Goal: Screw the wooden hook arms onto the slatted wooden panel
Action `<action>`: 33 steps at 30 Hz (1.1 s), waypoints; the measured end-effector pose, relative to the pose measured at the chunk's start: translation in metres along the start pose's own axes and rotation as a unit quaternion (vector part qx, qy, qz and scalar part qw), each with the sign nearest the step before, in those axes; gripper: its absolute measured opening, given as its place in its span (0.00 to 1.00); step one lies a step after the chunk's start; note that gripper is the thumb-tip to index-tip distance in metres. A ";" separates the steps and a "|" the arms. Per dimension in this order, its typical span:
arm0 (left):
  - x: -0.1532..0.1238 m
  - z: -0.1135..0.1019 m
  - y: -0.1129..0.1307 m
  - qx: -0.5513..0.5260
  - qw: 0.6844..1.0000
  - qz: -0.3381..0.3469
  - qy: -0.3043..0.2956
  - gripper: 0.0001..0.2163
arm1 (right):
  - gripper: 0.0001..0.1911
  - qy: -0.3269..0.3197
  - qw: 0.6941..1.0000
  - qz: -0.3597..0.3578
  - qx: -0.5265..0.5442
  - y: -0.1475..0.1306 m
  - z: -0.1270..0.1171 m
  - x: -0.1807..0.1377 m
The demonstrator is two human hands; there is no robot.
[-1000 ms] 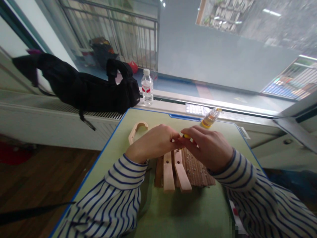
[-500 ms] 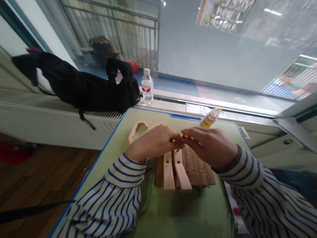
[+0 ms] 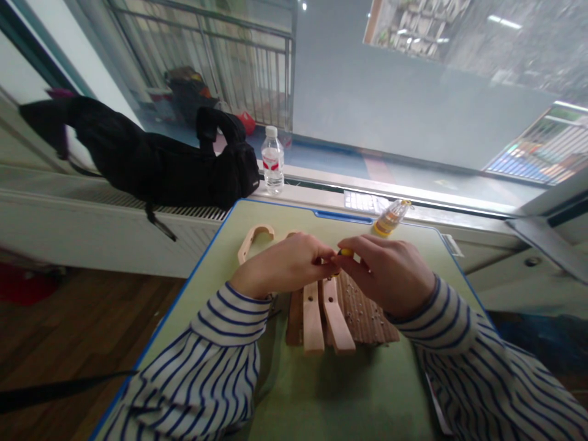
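My right hand pinches a short yellow-and-black handle, seemingly a screwdriver's, between thumb and fingers. Touching it or close by, my left hand has its fingertips pressed together; what they grip is hidden. Below both hands lie two pale wooden pieces, a left one and a right one, side by side with a dark hole in each. They rest on a brown ridged board dotted with small screw-like bits. My hands cover the far ends of the wooden pieces.
A curved wooden piece lies by my left wrist on the green table. At the back edge a clear yellow-based bottle leans over. A water bottle and a black bag are on the sill.
My right hand and forearm have shifted slightly left and the wrist has turned, with the yellow handle still pinched. My left hand stays almost where it was; the wooden pieces have not moved.
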State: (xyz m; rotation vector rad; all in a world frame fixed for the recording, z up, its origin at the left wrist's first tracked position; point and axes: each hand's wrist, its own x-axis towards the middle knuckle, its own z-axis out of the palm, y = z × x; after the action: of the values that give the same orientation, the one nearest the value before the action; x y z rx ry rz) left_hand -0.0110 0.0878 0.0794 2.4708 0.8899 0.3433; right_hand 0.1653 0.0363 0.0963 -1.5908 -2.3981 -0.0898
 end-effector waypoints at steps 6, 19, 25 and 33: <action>0.002 0.006 -0.003 -0.019 0.999 -0.012 0.023 0.10 | 0.15 -0.003 1.000 -0.002 -0.008 0.001 0.000 0.000; 0.004 0.010 -0.007 -0.028 0.999 -0.004 0.020 0.12 | 0.13 -0.113 0.986 -0.105 0.063 0.011 -0.025 0.010; 0.003 0.006 -0.003 -0.033 0.999 -0.010 0.012 0.12 | 0.14 -0.148 0.980 -0.116 0.057 0.016 -0.027 0.018; 0.005 0.010 -0.003 -0.042 0.999 -0.007 -0.006 0.12 | 0.14 -0.165 0.977 -0.133 0.007 0.019 -0.030 0.023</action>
State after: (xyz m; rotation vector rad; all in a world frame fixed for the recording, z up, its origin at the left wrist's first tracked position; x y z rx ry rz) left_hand -0.0049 0.0899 0.0699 2.3853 0.8695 0.3527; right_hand 0.1797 0.0591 0.1289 -1.3562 -2.8485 0.1542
